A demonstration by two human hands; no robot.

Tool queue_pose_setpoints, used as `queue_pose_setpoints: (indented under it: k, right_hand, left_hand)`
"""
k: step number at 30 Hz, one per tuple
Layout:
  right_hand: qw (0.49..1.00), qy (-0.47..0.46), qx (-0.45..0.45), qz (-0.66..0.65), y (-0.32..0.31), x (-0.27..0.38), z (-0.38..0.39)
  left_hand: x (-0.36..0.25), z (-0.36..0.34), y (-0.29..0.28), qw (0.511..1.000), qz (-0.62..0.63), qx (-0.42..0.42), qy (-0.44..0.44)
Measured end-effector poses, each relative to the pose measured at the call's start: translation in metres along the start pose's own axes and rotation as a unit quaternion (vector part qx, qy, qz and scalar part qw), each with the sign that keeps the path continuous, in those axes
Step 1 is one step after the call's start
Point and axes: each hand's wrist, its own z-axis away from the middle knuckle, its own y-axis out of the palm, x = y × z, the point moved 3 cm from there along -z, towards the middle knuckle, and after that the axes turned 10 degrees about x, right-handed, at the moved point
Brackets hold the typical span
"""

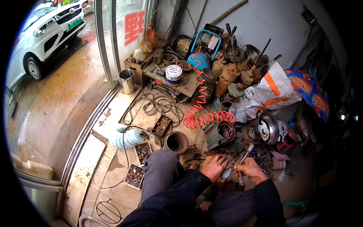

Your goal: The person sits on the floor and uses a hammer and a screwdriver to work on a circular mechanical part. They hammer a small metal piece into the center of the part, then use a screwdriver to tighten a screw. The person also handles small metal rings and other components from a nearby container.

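My left hand is bent over a rounded, brownish machine part, its fingers curled and pressed on it. A pale round face of that part shows beside the fingertips. Just right of it, my right hand is closed round a metal tool; a shiny shaft with a cylindrical end sticks up past the fingers, its exact kind unclear. A thin rod reaches from the right fingers toward the part. My hands partly hide the place where tool and part meet. A small metal cylinder is below the right hand.
Ahead lie a finned motor housing, a hollow round stator and a coiled red air hose. A metal bowl stands right, near a white sack. Trays of small parts flank my left knee.
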Motion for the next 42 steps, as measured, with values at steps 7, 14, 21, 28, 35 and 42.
queue_pose_setpoints:
  k: [7, 14, 21, 28, 35, 42]
  right_hand:
    - [0.853, 0.012, 0.144, 0.502, 0.014, 0.069, -0.028]
    - [0.488, -0.229, 0.098, 0.836, 0.053, 0.080, -0.005]
    - [0.621, -0.218, -0.065, 0.750, 0.082, 0.085, 0.023]
    - [0.984, 0.037, -0.168, 0.050, 0.042, 0.011, 0.037]
    - [0.986, -0.005, -0.130, -0.108, 0.053, 0.008, 0.000]
    - [0.962, 0.048, 0.035, 0.266, 0.020, 0.025, -0.006]
  left_hand:
    - [0.006, 0.003, -0.001, 1.000, -0.009, -0.011, 0.004]
    - [0.010, -0.001, 0.007, 0.998, 0.039, -0.048, 0.018]
    - [0.020, 0.007, 0.014, 0.999, 0.029, -0.028, -0.004]
    - [0.007, 0.000, 0.006, 0.999, 0.028, -0.024, 0.003]
    - [0.011, -0.003, 0.012, 1.000, 0.010, -0.003, 0.008]
    - [0.007, -0.005, 0.012, 1.000, 0.011, -0.019, 0.016]
